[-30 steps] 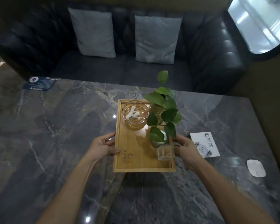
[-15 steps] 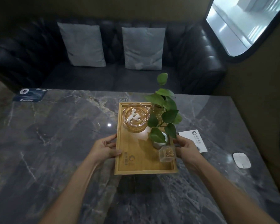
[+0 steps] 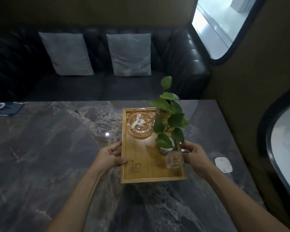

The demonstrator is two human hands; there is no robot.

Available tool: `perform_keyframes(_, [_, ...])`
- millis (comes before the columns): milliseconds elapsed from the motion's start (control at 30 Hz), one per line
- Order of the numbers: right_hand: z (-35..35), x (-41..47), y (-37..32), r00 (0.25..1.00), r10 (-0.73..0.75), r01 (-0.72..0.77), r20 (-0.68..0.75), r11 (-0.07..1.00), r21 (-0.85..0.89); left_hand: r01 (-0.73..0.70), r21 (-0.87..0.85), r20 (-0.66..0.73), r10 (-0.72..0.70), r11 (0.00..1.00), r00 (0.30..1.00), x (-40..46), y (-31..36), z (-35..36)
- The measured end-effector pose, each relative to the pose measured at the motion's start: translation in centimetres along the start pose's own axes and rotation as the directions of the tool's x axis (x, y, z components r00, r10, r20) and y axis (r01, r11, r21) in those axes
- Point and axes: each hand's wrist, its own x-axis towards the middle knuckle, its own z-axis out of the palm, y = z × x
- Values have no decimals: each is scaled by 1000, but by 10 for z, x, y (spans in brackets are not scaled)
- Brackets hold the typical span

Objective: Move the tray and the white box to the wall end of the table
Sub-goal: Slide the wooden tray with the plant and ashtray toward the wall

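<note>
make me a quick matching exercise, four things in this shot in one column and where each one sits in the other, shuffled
Things:
1. glass ashtray
2. small clear jar
3. white mouse
4. dark blue card

Places:
A. far left corner of the marble table
B. on the table, right of the wooden tray, near the wall
C. far left part of the tray
D. right side of the tray, by the right hand

Pairs: 1-C, 2-D, 3-B, 4-A

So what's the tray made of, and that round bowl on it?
The tray looks like pale wood, maybe bamboo: yellowish, matte, with faint grain and a printed logo. The round bowl looks like thick clear glass: you see through it, and its rim catches bright glints.
</note>
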Motion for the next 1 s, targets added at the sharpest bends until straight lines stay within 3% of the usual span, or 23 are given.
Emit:
perform_keyframes(367, [-109, 2, 2, 1000, 2, -1, -22, 999, 33, -5, 16, 49, 4, 1000, 999, 35, 3, 108])
perform_keyframes(1000, [-216, 12, 3, 990, 18, -16, -138, 1000, 19, 57, 32, 75, -59, 998, 995, 91, 3, 218])
